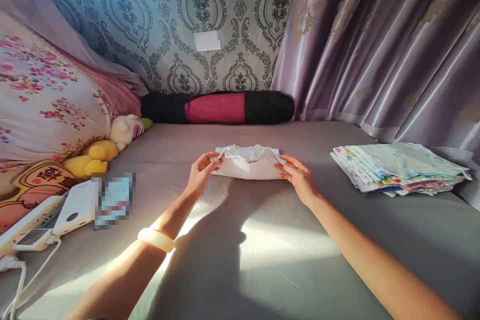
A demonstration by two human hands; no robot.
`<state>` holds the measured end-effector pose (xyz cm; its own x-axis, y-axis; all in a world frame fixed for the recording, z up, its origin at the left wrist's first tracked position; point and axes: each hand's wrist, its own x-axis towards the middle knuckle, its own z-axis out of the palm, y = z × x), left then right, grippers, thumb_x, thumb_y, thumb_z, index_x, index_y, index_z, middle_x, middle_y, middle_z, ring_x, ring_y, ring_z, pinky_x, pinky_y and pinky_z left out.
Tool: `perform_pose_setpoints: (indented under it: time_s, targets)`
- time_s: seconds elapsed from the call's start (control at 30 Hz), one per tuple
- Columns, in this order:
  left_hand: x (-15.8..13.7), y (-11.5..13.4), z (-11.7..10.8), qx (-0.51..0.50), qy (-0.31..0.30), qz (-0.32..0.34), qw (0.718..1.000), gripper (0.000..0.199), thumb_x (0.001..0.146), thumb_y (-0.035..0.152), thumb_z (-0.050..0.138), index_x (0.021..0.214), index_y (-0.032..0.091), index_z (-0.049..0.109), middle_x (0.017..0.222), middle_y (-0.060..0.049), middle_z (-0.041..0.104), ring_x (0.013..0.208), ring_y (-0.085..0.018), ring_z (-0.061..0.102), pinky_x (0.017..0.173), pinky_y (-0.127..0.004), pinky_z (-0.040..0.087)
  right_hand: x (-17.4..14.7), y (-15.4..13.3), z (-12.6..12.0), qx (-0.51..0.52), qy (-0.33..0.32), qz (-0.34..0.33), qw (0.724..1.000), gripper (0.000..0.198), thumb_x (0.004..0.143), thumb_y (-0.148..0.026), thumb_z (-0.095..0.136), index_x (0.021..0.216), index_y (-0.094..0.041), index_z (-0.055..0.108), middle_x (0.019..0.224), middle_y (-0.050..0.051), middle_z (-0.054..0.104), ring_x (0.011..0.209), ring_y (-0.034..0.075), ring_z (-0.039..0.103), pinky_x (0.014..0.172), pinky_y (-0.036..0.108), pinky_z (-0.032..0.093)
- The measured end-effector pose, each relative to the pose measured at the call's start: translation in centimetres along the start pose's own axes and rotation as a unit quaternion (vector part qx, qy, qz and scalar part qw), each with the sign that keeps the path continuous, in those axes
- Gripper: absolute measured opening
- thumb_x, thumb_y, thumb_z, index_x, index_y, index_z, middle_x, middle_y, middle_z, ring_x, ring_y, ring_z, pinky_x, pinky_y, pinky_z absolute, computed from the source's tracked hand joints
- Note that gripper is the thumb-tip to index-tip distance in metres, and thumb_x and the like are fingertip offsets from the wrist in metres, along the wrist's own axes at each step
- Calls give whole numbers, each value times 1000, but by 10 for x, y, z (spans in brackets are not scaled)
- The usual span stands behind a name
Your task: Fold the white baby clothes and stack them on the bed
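Note:
A small white garment [247, 167] with a rounded neckline, folded into a short wide shape, is at the middle of the grey bed sheet [285, 240]. My left hand [202, 172] pinches its left upper corner between thumb and fingers. At the opposite corner, my right hand [298, 177] grips the cloth the same way, some fingers spread below it. Both hands are closed on the fabric. Whether the garment's underside touches the sheet, I cannot tell.
On the right lies a stack of folded printed cloths [401, 167]. A black and red rolled bag [217, 107] lines the wall. To the left are plush toys [92, 157], a white power bank [77, 207], a power strip [32, 225] with cables and a blurred packet [114, 200].

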<state>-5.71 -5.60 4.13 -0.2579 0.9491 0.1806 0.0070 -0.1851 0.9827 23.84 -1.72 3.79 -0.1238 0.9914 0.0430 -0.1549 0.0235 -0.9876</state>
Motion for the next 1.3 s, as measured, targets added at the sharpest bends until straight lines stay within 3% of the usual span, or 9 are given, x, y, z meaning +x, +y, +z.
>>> perform_pose_setpoints:
  time_s: [0.3, 0.47, 0.63, 0.7, 0.77, 0.83, 0.93, 1.07, 1.3]
  targets:
    - [25, -16, 15, 42, 24, 34, 998, 41, 76, 47, 65, 104, 17, 64, 94, -6, 69, 90, -20, 63, 75, -28, 49, 24, 12, 12, -49, 29, -29, 998, 43, 72, -41, 65, 111, -23, 65, 109, 6, 68, 108, 25, 65, 81, 33, 56]
    - [47, -39, 16, 162, 2, 35, 986, 50, 79, 48, 58, 118, 17, 61, 93, -6, 69, 84, -20, 64, 75, -31, 50, 51, 22, 10, -147, 30, 10, 989, 48, 80, -34, 58, 128, -24, 59, 122, 7, 65, 115, 21, 61, 86, 32, 56]
    - [48, -51, 14, 454, -87, 122, 878, 57, 90, 36, 45, 144, 17, 42, 132, -15, 60, 126, -29, 53, 109, -47, 35, 62, 30, 4, -273, 8, -7, 962, 64, 86, -23, 48, 149, -19, 35, 144, 14, 50, 123, 20, 56, 96, 34, 50]
    - [43, -51, 15, 525, -101, 131, 835, 53, 95, 34, 37, 145, 17, 42, 138, -16, 56, 135, -29, 45, 115, -51, 24, 56, 33, 2, -388, -14, -58, 920, 61, 89, -22, 46, 149, -18, 36, 147, 14, 47, 128, 23, 51, 103, 40, 45]
    - [40, -52, 15, 564, -99, 127, 810, 50, 97, 36, 31, 143, 19, 45, 143, -15, 52, 140, -30, 38, 116, -54, 19, 48, 37, 0, -524, -43, -110, 843, 53, 93, -25, 43, 145, -18, 42, 150, 14, 42, 137, 26, 40, 111, 46, 34]
    - [40, -54, 14, 581, -97, 116, 800, 50, 98, 39, 29, 141, 20, 47, 147, -15, 47, 142, -31, 34, 116, -56, 19, 41, 41, -2, -624, -59, -125, 769, 49, 97, -29, 37, 144, -17, 43, 155, 14, 35, 143, 27, 29, 115, 48, 24]
    - [43, -56, 10, 583, -112, 96, 799, 50, 99, 42, 29, 139, 20, 49, 151, -15, 43, 143, -31, 32, 114, -55, 24, 36, 42, -4, -681, -68, -103, 722, 50, 101, -32, 29, 147, -14, 38, 157, 15, 30, 145, 27, 25, 116, 48, 21]
    - [46, -54, 9, 582, -133, 82, 798, 48, 98, 41, 31, 137, 19, 51, 151, -16, 42, 143, -33, 32, 113, -57, 25, 42, 36, -5, -688, -81, -96, 715, 48, 102, -34, 28, 145, -17, 42, 154, 14, 35, 141, 28, 32, 113, 48, 26]
    - [46, -42, 38, 593, -146, 137, 780, 46, 99, 39, 32, 133, 17, 53, 150, -16, 43, 144, -29, 32, 117, -52, 22, 82, 22, 3, -656, -9, -107, 747, 37, 98, -18, 37, 120, -20, 66, 128, 8, 62, 115, 22, 55, 99, 32, 39]
